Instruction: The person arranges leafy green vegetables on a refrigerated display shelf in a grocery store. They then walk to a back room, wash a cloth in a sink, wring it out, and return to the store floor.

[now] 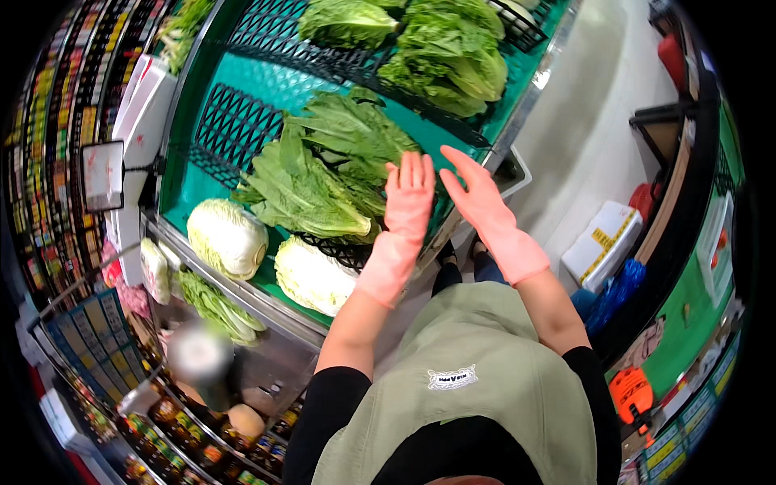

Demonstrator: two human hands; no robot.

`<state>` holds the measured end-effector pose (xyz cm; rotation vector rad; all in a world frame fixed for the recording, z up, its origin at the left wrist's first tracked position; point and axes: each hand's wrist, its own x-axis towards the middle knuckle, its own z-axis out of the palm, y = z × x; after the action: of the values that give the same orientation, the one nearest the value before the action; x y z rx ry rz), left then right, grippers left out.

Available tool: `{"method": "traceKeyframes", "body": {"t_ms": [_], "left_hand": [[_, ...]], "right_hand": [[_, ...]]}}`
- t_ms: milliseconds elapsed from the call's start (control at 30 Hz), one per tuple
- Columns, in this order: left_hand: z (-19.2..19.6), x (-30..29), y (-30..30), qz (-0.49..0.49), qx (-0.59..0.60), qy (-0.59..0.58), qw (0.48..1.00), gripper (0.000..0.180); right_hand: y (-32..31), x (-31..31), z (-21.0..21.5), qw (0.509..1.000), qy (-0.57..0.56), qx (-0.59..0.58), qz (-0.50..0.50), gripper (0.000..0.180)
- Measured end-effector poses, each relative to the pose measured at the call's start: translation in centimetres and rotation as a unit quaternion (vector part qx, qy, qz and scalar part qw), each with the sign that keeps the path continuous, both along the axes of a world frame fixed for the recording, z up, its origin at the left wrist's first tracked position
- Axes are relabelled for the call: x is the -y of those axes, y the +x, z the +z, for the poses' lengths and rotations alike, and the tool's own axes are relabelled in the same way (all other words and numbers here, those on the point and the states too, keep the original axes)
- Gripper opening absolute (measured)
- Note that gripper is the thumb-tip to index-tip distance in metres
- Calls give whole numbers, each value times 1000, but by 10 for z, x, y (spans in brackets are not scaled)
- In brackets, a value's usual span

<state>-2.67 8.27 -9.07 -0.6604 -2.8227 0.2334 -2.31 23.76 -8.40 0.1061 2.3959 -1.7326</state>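
Observation:
Both of my hands wear pink rubber gloves. My left hand (410,198) is held over the right side of the long-leaf lettuce (311,190), its fingers stretched out; whether it touches the leaves I cannot tell. Just to its right, over the edge of the display, my right hand (477,194) is open, with the thumb apart from the fingers and nothing in it. The lettuce lies in a heap on a black mesh crate (234,133) in a green-lined produce display (182,186). Nearer me sit a napa cabbage (228,238) and a second napa cabbage (311,275).
A metal rail (283,317) borders the display. More leafy lettuce (444,56) lies at its far end. Bagged greens (214,307) rest outside the rail at left. On the floor to the right stands a white foam box (602,242), beside a blue plastic bag (618,295).

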Motion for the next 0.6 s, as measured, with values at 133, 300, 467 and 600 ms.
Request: {"method": "traceKeyframes", "body": {"t_ms": [133, 300, 467, 600], "left_hand": [[21, 5, 44, 132, 45, 225, 964, 57], [74, 50, 72, 257, -49, 287, 921, 73], [51, 70, 37, 460, -59, 243, 852, 101], [30, 78, 33, 540, -15, 175, 823, 113]], "right_hand": [[-31, 33, 9, 986, 71, 78, 128, 81], [-37, 75, -26, 945, 297, -27, 135, 117], [-13, 111, -48, 864, 454, -156, 149, 114], [-26, 96, -53, 945, 285, -67, 145, 106]]}}
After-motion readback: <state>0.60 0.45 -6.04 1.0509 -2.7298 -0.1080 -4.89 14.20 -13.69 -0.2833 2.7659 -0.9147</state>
